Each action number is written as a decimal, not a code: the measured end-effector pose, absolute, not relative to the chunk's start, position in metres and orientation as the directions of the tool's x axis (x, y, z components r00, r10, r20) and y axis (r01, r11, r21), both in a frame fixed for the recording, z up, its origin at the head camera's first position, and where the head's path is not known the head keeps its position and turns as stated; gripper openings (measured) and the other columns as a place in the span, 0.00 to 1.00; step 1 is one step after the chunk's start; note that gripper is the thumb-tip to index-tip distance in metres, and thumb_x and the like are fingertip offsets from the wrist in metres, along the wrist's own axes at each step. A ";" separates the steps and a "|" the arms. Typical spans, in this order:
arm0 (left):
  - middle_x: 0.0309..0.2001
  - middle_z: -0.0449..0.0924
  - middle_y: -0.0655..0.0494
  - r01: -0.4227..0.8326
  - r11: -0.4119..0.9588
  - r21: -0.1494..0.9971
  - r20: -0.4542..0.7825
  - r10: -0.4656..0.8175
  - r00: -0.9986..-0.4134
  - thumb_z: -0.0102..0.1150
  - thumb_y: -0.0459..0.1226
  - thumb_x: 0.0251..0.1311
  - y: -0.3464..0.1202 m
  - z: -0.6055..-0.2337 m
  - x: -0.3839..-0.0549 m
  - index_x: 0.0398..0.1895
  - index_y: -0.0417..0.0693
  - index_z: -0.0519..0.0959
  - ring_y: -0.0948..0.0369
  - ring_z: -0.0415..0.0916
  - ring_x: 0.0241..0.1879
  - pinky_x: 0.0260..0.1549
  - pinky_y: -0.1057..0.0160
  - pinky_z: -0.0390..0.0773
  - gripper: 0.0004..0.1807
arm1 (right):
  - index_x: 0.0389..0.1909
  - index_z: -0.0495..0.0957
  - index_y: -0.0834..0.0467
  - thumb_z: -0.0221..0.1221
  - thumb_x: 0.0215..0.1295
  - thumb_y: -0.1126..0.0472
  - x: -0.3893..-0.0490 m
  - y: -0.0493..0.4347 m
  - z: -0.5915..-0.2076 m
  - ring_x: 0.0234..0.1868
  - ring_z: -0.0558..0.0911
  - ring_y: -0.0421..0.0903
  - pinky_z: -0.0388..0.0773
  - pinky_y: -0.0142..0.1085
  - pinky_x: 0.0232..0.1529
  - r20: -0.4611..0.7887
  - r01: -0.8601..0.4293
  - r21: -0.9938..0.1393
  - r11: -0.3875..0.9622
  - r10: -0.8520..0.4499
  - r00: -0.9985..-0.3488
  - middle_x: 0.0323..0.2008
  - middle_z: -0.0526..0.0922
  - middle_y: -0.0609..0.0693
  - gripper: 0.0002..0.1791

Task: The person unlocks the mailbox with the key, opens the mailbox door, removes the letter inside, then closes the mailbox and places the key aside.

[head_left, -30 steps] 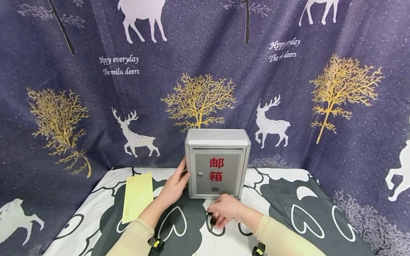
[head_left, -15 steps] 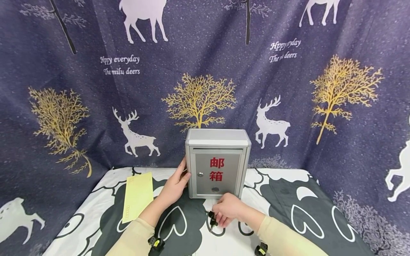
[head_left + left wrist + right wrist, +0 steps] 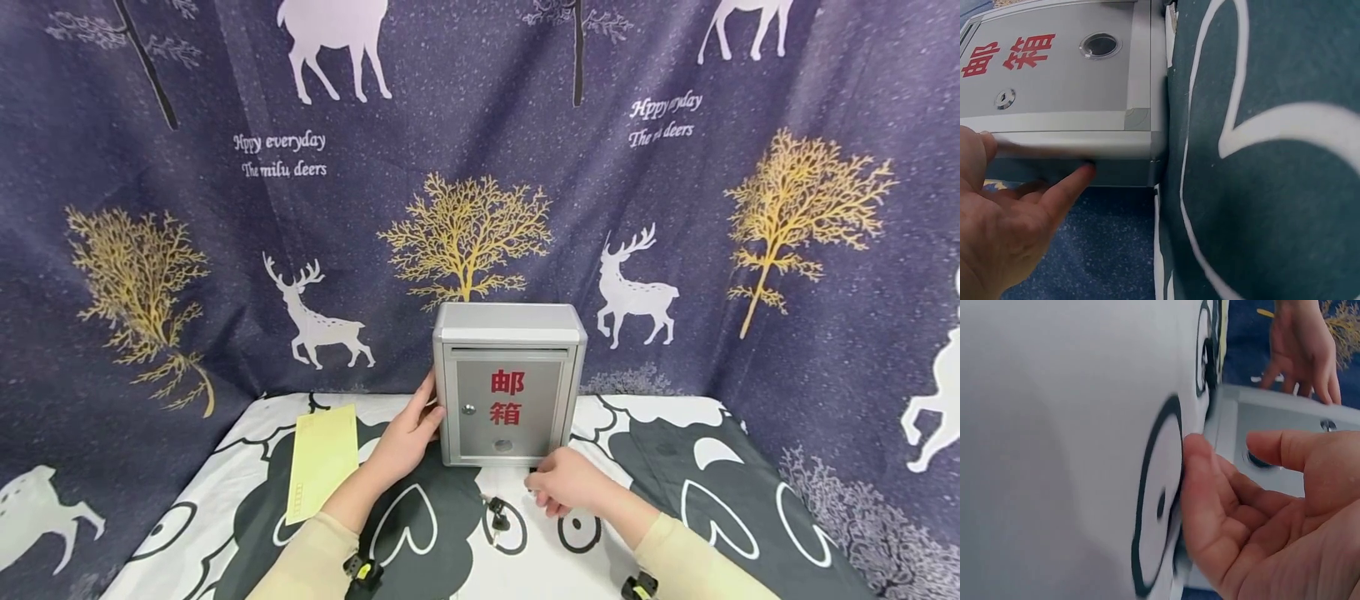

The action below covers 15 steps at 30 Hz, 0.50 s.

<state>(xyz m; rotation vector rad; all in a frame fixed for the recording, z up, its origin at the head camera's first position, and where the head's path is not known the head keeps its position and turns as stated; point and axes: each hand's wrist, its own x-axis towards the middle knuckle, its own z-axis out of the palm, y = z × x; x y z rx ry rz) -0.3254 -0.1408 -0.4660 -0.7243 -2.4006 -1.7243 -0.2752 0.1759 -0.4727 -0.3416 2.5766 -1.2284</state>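
Observation:
A silver-grey mailbox (image 3: 540, 400) with red characters, a slot near its top and a small lock stands upright on the patterned cloth. My left hand (image 3: 405, 437) rests against its left side; in the left wrist view the fingers (image 3: 1069, 190) reach along that side, with the thumb by the front edge. Black-headed keys (image 3: 498, 515) lie on the cloth in front of the mailbox. Just right of them is my right hand (image 3: 567, 482), near the mailbox's lower front. In the right wrist view its fingers (image 3: 1200, 494) are loosely bent, thumb apart, holding nothing.
A yellow envelope (image 3: 324, 462) lies flat on the cloth (image 3: 645, 500) to the left. Behind the mailbox hangs a dark blue curtain (image 3: 517, 125) printed with deer and trees.
My right hand has let go of the keys and moved right, leaving them on the cloth. The left hand and the mailbox have stayed in place.

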 end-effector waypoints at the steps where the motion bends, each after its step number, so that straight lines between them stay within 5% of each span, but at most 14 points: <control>1: 0.86 0.59 0.35 0.428 0.258 0.866 0.343 0.317 -0.884 0.48 0.42 0.91 -0.142 -0.466 -0.326 0.94 0.56 0.46 0.37 0.71 0.77 0.60 0.39 0.86 0.38 | 0.27 0.86 0.62 0.66 0.73 0.58 -0.275 0.181 -0.471 0.21 0.87 0.46 0.88 0.40 0.25 -0.135 -0.102 -0.769 0.631 -0.316 -0.939 0.21 0.87 0.52 0.15; 10: 0.86 0.62 0.42 0.427 0.478 0.768 0.304 0.314 -0.899 0.52 0.53 0.88 -0.157 -0.454 -0.317 0.93 0.49 0.52 0.42 0.66 0.82 0.78 0.41 0.69 0.41 | 0.33 0.90 0.58 0.68 0.76 0.51 -0.281 0.229 -0.459 0.25 0.80 0.43 0.81 0.40 0.29 -0.048 -0.137 -0.616 0.775 -0.210 -0.976 0.24 0.85 0.49 0.15; 15: 0.86 0.61 0.41 0.387 0.698 0.602 0.293 0.257 -0.921 0.53 0.64 0.83 -0.170 -0.446 -0.302 0.93 0.49 0.54 0.38 0.66 0.81 0.73 0.30 0.71 0.48 | 0.59 0.86 0.69 0.68 0.76 0.46 -0.281 0.250 -0.451 0.45 0.89 0.54 0.87 0.56 0.48 0.051 -0.130 -0.473 0.871 -0.120 -0.991 0.45 0.91 0.56 0.29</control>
